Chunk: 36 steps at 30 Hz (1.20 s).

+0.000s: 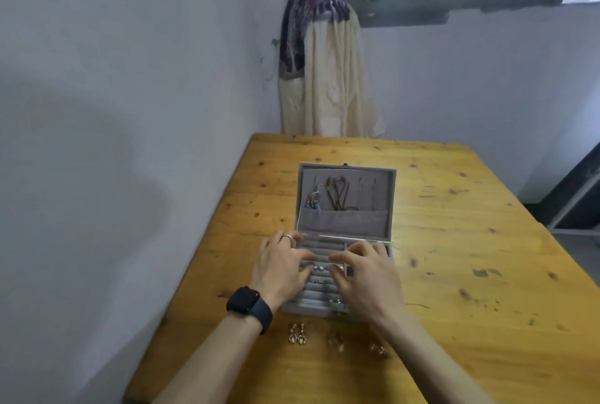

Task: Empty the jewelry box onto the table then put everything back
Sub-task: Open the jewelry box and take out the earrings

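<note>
Jewelry box: open on the table.
Left hand: relaxed, resting on the box's ring rows.
Right hand: over the same rows; whether it grasps anything, cannot tell.
Earrings: just beside the box's near edge.

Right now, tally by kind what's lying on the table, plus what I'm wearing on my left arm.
Jewelry box: 1
Loose jewelry clusters in front of it: 3
Watch: 1
Finger ring: 1
Total: 6
</note>
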### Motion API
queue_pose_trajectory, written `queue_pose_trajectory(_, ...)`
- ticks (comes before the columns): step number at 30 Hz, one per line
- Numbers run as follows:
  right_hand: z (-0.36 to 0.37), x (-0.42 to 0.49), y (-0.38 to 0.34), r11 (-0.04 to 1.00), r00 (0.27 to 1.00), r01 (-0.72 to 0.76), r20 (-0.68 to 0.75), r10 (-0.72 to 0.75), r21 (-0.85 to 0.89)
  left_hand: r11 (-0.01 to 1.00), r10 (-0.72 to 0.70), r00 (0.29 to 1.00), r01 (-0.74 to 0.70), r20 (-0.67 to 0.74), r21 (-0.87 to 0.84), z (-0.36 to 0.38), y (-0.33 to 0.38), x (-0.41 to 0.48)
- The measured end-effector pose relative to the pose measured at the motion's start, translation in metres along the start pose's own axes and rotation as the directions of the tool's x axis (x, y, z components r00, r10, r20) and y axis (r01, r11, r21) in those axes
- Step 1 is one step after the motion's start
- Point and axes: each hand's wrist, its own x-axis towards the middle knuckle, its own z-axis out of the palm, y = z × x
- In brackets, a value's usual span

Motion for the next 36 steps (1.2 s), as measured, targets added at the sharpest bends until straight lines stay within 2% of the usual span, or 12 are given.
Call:
queue_pose_trajectory(4,0.011,0.012,-0.007,0.996,0.997,0.039,0.068,-0.034,-0.081,0.999,0.038,0.998,-0.038,0.046,-0.006,0.003,-0.005,0.003)
queue_pose_trajectory(12,0.015,0.018,-0.011,0.984,0.990,0.106,0.109,-0.091,-0.141,0.991,0.131,0.991,-0.131,-0.014,-0.016,0.007,-0.008,0.006)
queue_pose_trajectory(22,0.020,0.029,-0.014,0.996,0.986,0.015,0.166,-0.001,-0.085,0.988,0.010,0.999,-0.004,0.039,-0.154,0.007,-0.008,0.013)
queue_pose_trajectory(25,0.012,0.032,-0.013,1.000,0.979,-0.023,0.204,0.026,-0.018,0.977,0.000,0.996,0.019,0.088,-0.211,-0.001,-0.008,0.013)
queue_pose_trajectory(28,-0.003,0.026,-0.012,0.992,0.988,-0.065,0.144,0.049,0.105,0.948,-0.047,0.994,0.075,0.095,-0.309,-0.016,-0.014,0.007)
queue_pose_trajectory(32,-0.021,-0.011,-0.015,0.955,0.998,-0.051,0.040,0.041,0.291,0.908,-0.089,0.994,0.107,0.064,-0.405,-0.032,-0.029,-0.023)
queue_pose_trajectory(36,-0.019,-0.071,-0.025,0.911,0.999,-0.040,0.017,0.036,0.410,0.878,-0.090,0.990,0.129,0.105,-0.462,-0.029,-0.040,-0.075)
